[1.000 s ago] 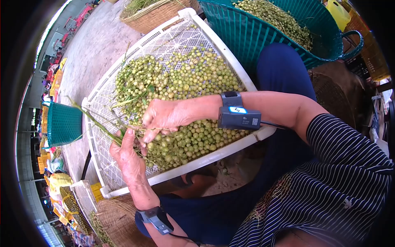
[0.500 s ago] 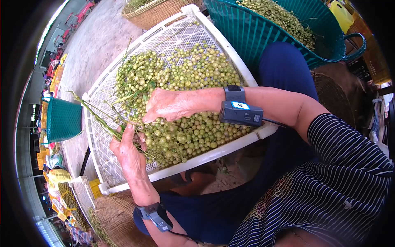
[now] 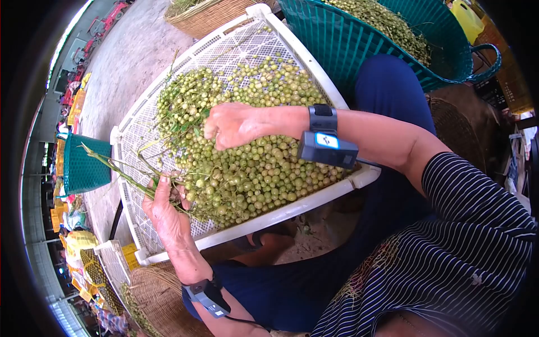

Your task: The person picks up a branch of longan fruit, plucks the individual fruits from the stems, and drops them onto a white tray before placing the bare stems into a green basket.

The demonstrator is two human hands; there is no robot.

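Note:
A white perforated plastic tray [image 3: 185,66] rests across my lap, heaped with small round green-yellow fruits [image 3: 258,168] and leafy stems. My left hand [image 3: 164,209] is at the tray's near left side, closed on a bunch of thin green stalks [image 3: 115,167] that stick out past the tray's edge. My right hand [image 3: 238,124] hovers over the middle of the pile with fingers curled closed; whether it holds fruit I cannot tell. Both wrists carry strapped-on dark devices.
A large teal plastic basket [image 3: 359,45] full of the same fruit stands at the upper right, beside my knee. A woven basket [image 3: 210,19] sits beyond the tray. A small teal basket [image 3: 84,165] stands on the concrete floor at left. Woven trays lie lower left.
My right hand has lifted off the stalks and moved up and right over the pile. My left hand pulled the stalk bunch slightly down and left.

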